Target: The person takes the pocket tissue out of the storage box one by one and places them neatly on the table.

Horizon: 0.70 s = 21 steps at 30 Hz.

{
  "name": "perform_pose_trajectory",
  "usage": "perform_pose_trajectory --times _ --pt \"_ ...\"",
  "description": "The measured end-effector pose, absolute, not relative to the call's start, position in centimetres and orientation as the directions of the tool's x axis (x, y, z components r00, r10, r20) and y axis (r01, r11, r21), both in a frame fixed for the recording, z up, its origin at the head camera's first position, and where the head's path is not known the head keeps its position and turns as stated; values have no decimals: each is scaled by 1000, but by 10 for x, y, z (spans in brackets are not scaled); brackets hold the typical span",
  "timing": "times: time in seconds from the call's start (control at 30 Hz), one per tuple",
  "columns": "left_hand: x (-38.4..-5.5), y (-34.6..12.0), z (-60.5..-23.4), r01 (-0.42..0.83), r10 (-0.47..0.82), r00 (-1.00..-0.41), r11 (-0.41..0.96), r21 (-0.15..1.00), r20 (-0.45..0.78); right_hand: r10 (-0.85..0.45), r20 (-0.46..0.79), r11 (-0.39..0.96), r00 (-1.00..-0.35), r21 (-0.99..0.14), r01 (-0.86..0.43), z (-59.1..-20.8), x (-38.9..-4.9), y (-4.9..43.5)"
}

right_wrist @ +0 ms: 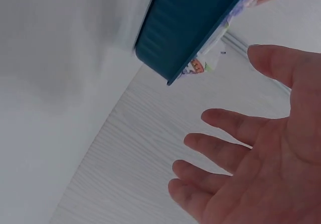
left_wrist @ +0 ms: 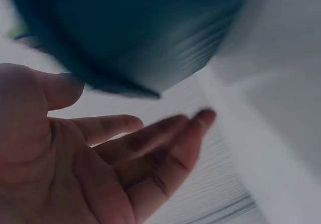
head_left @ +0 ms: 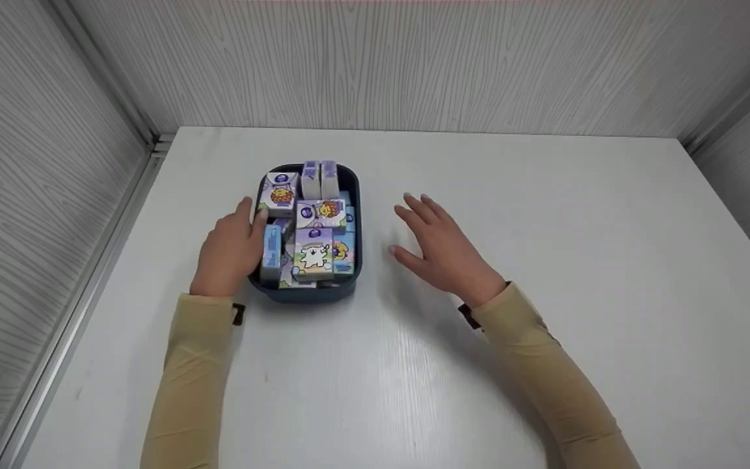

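Note:
A dark blue-green plastic basket [head_left: 310, 295] stands on the white table, heaped with small packs printed with cartoon figures. A purple-and-white pack [head_left: 314, 254] lies on top, and a light blue pack [head_left: 271, 251] stands on edge by the left wall. My left hand [head_left: 228, 251] is at the basket's left side, thumb at the rim and fingers loosely extended outside; the basket wall [left_wrist: 125, 38] shows above those fingers in the left wrist view. To the right of the basket, my right hand [head_left: 443, 254] hovers apart from it, fingers spread and holding nothing.
The white table [head_left: 577, 260] extends widely to the right and in front of the basket. Wood-grain panels [head_left: 381, 65] close off the back and both sides. A metal rail [head_left: 69, 326] runs along the table's left edge.

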State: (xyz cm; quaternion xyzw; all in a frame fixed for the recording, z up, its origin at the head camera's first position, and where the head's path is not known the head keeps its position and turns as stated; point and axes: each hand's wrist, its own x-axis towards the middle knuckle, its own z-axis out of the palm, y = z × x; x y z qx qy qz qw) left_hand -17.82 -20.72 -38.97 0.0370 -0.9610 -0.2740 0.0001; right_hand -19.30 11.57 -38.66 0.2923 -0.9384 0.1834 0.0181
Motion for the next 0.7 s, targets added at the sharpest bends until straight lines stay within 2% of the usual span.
perform_pose_trajectory --times 0.17,0.3,0.4,0.57,0.7 --pt "-187 -214 -412 -61 -81 -997 824 563 10 -641 193 645 -743 -390 -658 -389 -183 85" --pt "-192 -212 -415 -83 -107 -994 809 582 7 -716 257 535 -649 -395 -747 -388 -178 61" --pt "-195 -209 -416 -105 -121 -993 799 592 -12 -751 265 486 -605 -399 -778 -389 -178 46" --pt "-196 -207 -419 -114 -111 -993 774 623 -45 -763 204 514 -613 -382 -768 -394 -177 29" --pt "-197 -208 -421 -128 -115 -991 758 639 -62 -743 209 543 -636 -368 -755 -397 -177 22"
